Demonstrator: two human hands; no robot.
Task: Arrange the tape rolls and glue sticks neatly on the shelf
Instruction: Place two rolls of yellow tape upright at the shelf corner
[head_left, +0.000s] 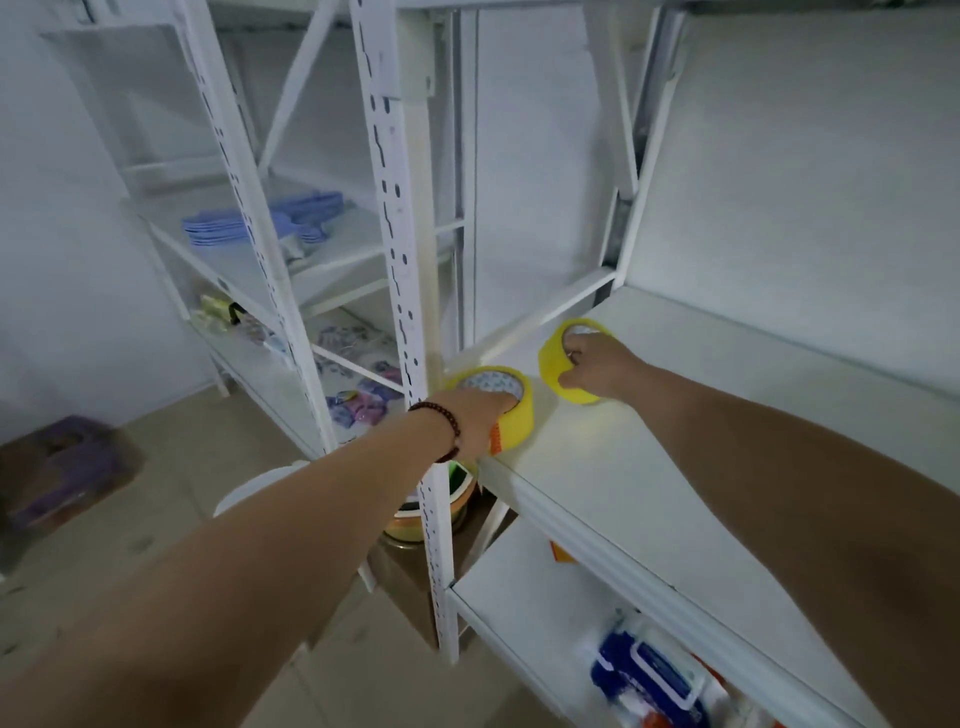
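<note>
Two yellow tape rolls are at the left end of the white shelf board. The nearer roll lies flat at the shelf's front left corner, and my left hand grips it with fingers hooked into its core. The farther roll is tilted up off the board, held by my right hand with fingers curled into its core and the thumb on its outer face. No glue sticks are visible.
A white perforated upright post stands just left of the rolls. Below the shelf corner sits a stack of more tape rolls. The lower shelf holds blue packaged items. A second rack at the left carries blue plates and small packets.
</note>
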